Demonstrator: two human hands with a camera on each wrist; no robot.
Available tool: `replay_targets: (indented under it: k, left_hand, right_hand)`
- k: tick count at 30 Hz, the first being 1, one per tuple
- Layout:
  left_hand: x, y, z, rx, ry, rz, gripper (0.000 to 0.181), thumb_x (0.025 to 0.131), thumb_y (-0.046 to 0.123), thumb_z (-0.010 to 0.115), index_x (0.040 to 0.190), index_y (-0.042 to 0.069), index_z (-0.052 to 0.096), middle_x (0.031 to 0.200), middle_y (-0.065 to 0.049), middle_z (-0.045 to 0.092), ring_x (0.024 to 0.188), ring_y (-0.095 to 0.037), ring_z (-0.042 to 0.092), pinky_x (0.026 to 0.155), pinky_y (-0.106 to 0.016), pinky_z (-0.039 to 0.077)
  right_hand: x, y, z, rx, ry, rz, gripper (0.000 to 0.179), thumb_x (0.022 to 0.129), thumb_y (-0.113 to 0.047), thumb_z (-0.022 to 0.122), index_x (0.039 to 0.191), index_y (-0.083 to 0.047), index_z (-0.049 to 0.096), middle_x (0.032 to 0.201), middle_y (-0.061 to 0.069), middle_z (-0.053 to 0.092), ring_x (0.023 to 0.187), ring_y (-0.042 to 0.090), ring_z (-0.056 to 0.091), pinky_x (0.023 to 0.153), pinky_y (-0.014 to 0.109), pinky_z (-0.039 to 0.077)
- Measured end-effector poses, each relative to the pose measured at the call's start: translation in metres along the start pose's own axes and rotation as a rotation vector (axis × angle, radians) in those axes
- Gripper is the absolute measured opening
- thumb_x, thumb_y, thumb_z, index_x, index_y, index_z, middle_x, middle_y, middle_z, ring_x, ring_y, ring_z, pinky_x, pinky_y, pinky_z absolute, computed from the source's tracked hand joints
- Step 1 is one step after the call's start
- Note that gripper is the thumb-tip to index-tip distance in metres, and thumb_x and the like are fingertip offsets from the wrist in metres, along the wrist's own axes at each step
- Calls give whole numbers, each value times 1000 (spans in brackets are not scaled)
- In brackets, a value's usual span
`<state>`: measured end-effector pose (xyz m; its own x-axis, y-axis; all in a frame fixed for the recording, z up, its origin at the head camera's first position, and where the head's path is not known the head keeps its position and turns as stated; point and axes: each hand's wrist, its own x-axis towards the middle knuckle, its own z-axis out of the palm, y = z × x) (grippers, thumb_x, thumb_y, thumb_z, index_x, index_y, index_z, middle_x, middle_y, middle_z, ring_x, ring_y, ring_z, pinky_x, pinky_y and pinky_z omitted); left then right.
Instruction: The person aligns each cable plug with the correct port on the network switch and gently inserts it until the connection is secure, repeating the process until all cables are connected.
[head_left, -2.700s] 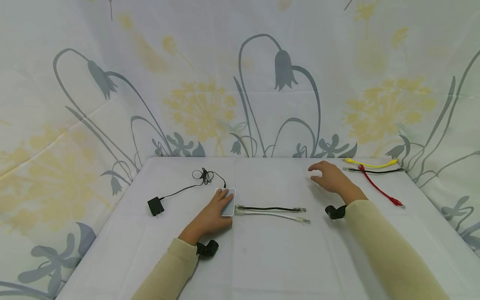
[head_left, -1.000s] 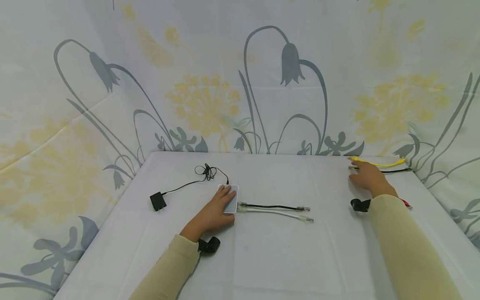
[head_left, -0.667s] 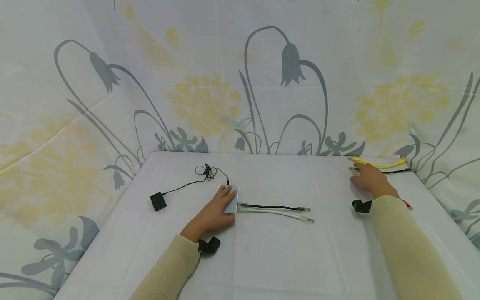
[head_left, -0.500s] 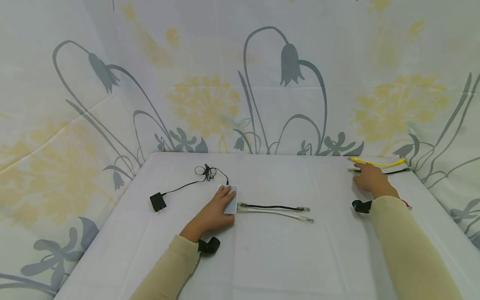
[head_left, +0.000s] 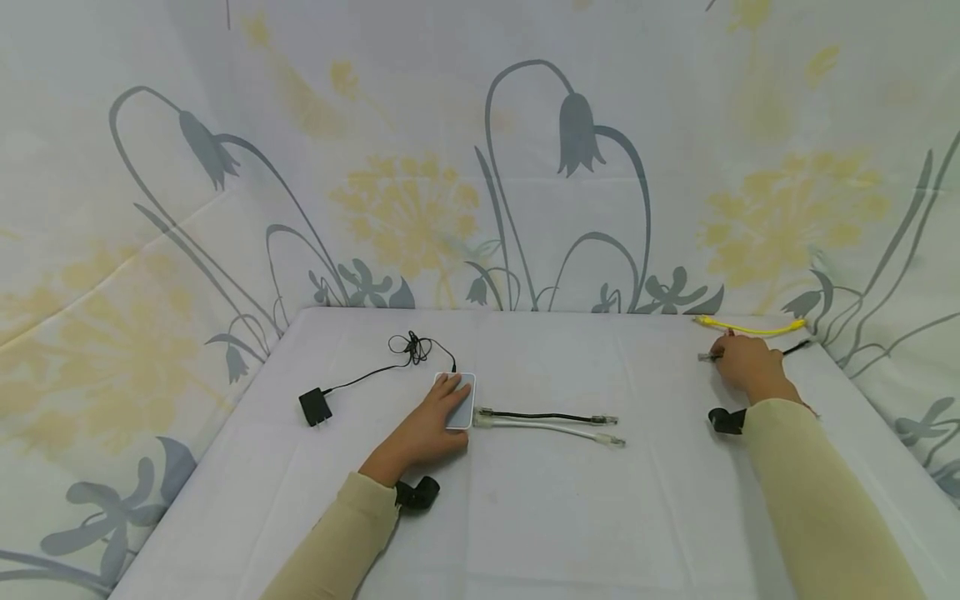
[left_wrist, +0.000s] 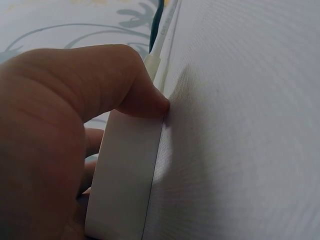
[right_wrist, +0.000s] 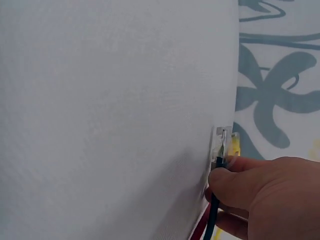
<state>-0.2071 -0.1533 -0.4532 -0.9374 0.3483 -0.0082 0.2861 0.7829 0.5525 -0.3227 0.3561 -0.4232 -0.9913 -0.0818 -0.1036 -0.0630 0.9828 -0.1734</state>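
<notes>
At right, right grip [head_left: 750, 369] pinches black cable [head_left: 797, 347].

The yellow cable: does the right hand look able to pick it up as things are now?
Probably yes: the yellow cable lies uncovered just beyond the right hand, though that hand pinches a black cable, which it would likely need to put down first.
</notes>
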Motion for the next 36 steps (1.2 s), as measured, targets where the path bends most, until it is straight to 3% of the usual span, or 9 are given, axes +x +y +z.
replay_targets:
  k: [5, 12, 27, 36]
  left_hand:
    - [-1, 1, 0, -8, 4, 3, 80, 75, 20, 61, 151, 14, 36, 163, -5, 18, 152, -27, 4, 114, -50, 27]
    - [-1, 1, -1, -10, 1, 2, 81, 76, 20, 62, 151, 14, 35, 163, -7, 19, 152, -29, 5, 113, -51, 29]
    - [0, 2, -1, -15, 0, 2, 80, 76, 19, 61, 151, 13, 35, 163, -7, 19, 152, -29, 6, 113, -51, 29]
    - [0, 2, 0, -14, 2, 0, 79, 77, 18, 62, 151, 13, 35, 163, -7, 19, 152, -29, 6, 113, -50, 29]
  right_hand:
    - [-2, 1, 2, -11, 41, -13, 31, 90, -7, 46, 118, 0, 59, 114, 34, 61, 106, 59, 51, 82, 68, 31]
    - [0, -3, 0, -53, 89, -46, 30, 94, -9, 47, 121, -4, 59, 119, 33, 58, 106, 59, 51, 83, 71, 32]
    - [-4, -29, -2, -39, 62, -79, 31, 97, -13, 48, 125, -5, 57, 124, 30, 55, 116, 51, 50, 85, 69, 33]
    - [-3, -46, 5, -30, 107, -114, 30, 96, -15, 50, 123, -7, 58, 120, 29, 56, 112, 51, 53, 85, 71, 35]
